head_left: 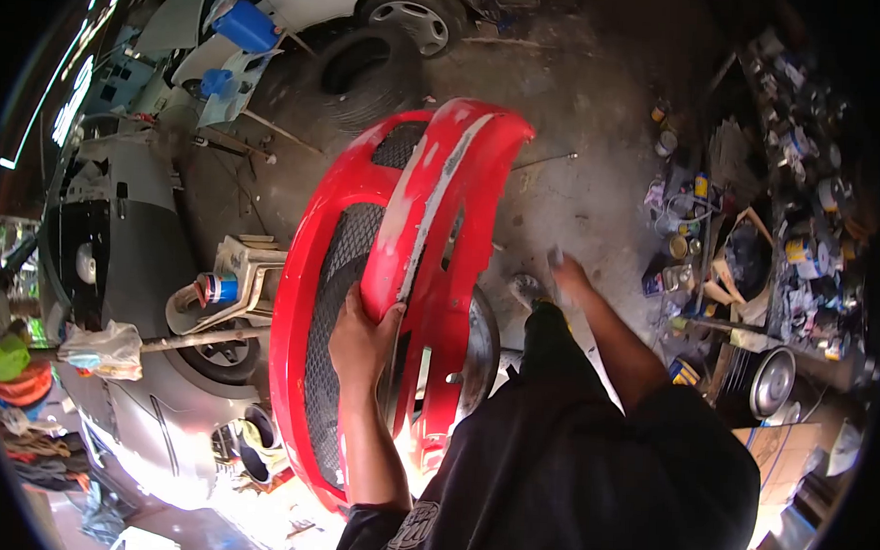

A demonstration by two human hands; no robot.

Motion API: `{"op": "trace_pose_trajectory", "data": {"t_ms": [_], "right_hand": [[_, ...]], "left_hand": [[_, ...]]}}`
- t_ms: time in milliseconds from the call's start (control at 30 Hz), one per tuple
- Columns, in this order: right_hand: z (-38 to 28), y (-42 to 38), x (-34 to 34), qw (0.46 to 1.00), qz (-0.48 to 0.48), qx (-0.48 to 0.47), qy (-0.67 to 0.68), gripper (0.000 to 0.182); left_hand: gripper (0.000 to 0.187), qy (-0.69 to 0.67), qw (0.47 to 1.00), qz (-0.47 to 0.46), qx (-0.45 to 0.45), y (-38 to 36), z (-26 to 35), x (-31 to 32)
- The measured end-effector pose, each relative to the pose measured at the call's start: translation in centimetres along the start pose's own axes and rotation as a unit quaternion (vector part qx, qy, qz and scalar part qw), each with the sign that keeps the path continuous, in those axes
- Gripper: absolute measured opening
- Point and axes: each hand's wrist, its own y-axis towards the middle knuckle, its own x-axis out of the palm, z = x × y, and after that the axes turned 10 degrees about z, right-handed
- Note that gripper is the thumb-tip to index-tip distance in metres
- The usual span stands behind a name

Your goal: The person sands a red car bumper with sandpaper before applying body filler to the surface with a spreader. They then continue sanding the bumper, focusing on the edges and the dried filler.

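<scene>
A red car bumper (418, 206) with black mesh grilles stands on end in front of me, tilted slightly to the right at its top. Pale, rubbed patches and a grey strip run along its upper part. My left hand (365, 345) is closed on the bumper's inner edge, around its middle, the thumb toward the right. Apart from the bumper, over the floor to its right, my right hand (571, 278) is closed on a small dark grey piece (556, 257) that looks like sandpaper. Its fingers are partly hidden.
A plastic stool (246, 268) carrying a can (219, 288) stands left of the bumper, beside a grey car (137, 216). Loose tires (365, 74) lie behind it. Cluttered shelves (802, 181) line the right. A pole (205, 340) reaches toward the bumper from the left.
</scene>
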Motion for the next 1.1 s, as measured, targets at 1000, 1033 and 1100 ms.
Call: {"op": "trace_pose_trajectory", "data": {"t_ms": [1000,1033,1100], "right_hand": [[-23.9,17.6,-4.6,0.97,0.024,-0.206,0.127,0.057],[-24.5,18.2,-4.5,0.97,0.016,-0.209,0.126,0.058],[-25.9,19.7,-4.3,0.967,0.0,-0.222,0.124,0.058]], "left_hand": [[0.087,0.025,0.99,-0.055,0.127,23.5,16.1,14.8],[0.092,0.048,0.988,-0.065,0.135,25.1,16.4,16.4],[0.101,0.084,0.982,-0.081,0.148,27.8,17.1,18.1]]}}
